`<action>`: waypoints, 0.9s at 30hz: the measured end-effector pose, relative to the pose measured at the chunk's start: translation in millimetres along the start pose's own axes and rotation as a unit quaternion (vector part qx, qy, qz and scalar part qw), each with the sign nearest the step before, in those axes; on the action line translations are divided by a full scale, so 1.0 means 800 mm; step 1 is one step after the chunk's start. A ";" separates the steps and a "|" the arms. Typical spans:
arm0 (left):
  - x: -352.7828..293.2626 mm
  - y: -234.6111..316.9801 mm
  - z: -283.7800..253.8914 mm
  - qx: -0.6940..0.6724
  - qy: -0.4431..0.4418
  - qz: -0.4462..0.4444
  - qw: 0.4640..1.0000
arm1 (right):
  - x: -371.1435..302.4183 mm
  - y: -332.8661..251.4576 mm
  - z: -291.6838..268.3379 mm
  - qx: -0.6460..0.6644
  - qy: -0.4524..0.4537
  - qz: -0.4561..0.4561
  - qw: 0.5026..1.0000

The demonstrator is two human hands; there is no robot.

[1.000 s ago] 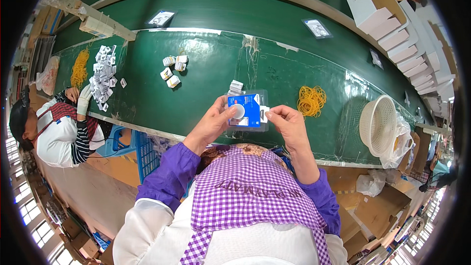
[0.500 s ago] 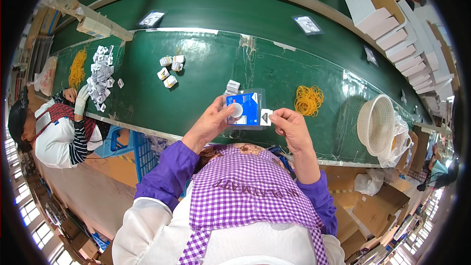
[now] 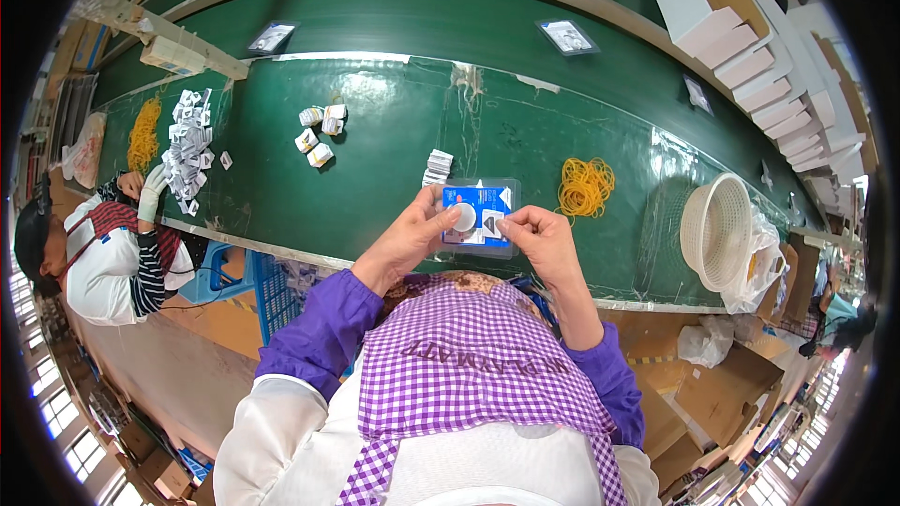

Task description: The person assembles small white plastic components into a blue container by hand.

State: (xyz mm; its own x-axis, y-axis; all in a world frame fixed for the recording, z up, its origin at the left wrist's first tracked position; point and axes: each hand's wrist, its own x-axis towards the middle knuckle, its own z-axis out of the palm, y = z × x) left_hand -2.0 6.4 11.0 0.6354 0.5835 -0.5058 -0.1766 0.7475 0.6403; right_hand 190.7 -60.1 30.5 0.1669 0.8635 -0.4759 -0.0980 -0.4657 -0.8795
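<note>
I hold a clear blister pack with a blue card [image 3: 479,215] and a round white part just above the near edge of the green table [image 3: 394,169]. My left hand [image 3: 412,230] grips its left side, thumb by the round white part. My right hand [image 3: 536,232] pinches a small white card against the pack's lower right area. A short stack of small white cards [image 3: 437,167] lies on the table just beyond my left hand.
A pile of yellow rubber bands [image 3: 585,186] lies right of the pack, a white plastic basket [image 3: 717,230] further right. Small white boxes [image 3: 319,131] sit at left, where another person [image 3: 103,244] handles white pieces [image 3: 187,150]. Finished packs [image 3: 566,36] ride the far belt; white cartons [image 3: 750,47] stack top right.
My right hand has brought the small white card from beside the pack's right edge onto its front. The pack has come slightly lower and nearer to me.
</note>
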 end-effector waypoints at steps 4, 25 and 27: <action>-0.003 0.002 0.006 0.006 0.001 0.003 1.000 | -0.004 -0.007 0.000 -0.113 0.004 -0.007 0.994; 0.000 -0.001 0.018 -0.138 0.059 -0.047 0.988 | -0.012 0.012 0.021 -0.111 0.091 -0.193 0.971; 0.001 -0.001 0.019 -0.138 0.056 -0.039 0.988 | -0.013 0.009 0.007 -0.073 -0.003 -0.172 0.982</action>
State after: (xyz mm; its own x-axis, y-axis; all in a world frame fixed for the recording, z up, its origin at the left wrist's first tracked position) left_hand 9.7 1.6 18.9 0.5708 0.5410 -0.6177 -0.3389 0.8404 0.4230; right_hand 182.9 -71.4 29.6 0.1601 0.9755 -0.1512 0.1055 -0.1692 -0.9799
